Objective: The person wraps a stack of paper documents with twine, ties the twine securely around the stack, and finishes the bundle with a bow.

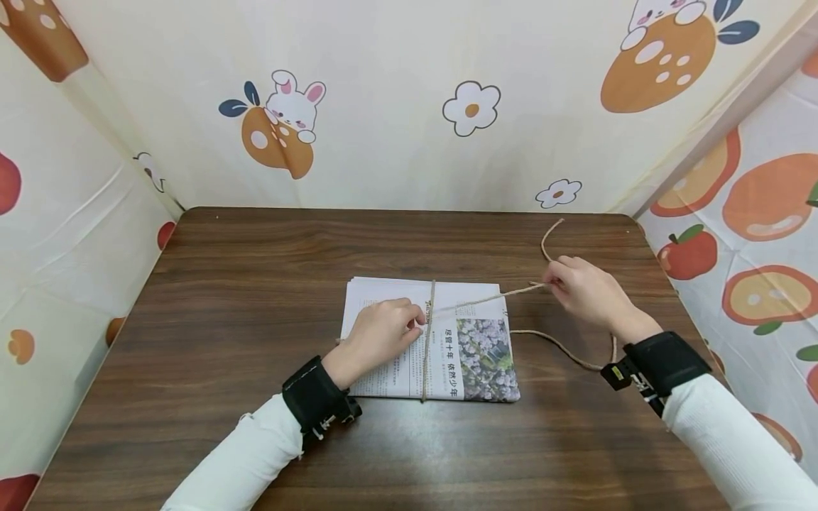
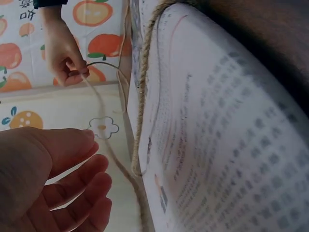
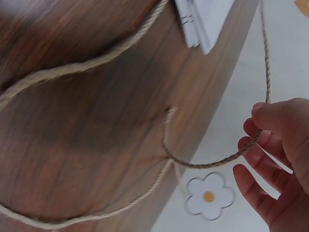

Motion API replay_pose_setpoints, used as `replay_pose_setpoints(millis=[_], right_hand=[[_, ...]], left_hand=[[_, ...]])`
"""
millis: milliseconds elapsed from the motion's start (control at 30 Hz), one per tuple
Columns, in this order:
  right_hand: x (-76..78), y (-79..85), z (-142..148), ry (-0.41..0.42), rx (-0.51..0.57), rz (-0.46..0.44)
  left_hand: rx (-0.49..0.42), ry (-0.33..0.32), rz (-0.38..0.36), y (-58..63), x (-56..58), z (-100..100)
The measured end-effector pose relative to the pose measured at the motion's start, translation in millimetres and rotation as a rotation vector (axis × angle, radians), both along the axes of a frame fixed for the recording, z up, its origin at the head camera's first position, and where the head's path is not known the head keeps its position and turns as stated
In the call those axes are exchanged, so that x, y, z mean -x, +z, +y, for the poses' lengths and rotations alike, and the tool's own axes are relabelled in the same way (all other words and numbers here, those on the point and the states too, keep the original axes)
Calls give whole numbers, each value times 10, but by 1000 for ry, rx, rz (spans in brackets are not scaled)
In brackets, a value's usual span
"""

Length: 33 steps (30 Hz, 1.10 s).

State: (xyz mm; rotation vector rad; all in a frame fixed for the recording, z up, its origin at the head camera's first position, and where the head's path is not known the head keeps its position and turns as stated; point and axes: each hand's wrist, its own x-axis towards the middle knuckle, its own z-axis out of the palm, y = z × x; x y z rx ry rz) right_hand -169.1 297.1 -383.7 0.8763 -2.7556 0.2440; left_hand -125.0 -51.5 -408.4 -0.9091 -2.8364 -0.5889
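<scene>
A folded newspaper stack (image 1: 396, 376), with a photo of blossoms on its right part, lies on the table. One strand of twine (image 1: 427, 348) runs across its top from the far edge to the near one. Over the left part of the stack is my left hand (image 1: 382, 330), its fingers loosely bent; the left wrist view shows nothing between thumb and fingers. To the right of the stack, my right hand (image 1: 591, 292) pinches the twine between thumb and forefinger, raised off the table. From that pinch a strand (image 3: 267, 63) stretches back to the stack, and a free tail (image 3: 212, 165) curves away.
The brown wooden table (image 1: 224, 341) extends around the stack. More twine (image 1: 559, 345) loops over the tabletop between the stack and my right wrist. Patterned sheets hang at the back (image 1: 396, 163) and on the right side (image 1: 696, 305).
</scene>
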Motion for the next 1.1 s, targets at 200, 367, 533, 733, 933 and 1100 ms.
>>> replay_pose_setpoints(millis=[200,367,533,733,933,1100], right_hand=[[19,-134,158,-40,-1,-14],[20,-236,222,11,10,19],[18,-314,232,10,-6,-6],[7,-391,260,-8,-7,-37],[-1,-480,267,-10,1,-24],[-4,-524,250,3,9,-35]], left_hand=[[22,6,-45,-43,-6,-74],[1,15,-54,-85,6,-226],[46,-26,-82,-138,21,-457],[102,-89,-148,-197,6,-732],[147,-100,-195,-239,-33,-891],[139,-85,-191,-273,-65,-922]])
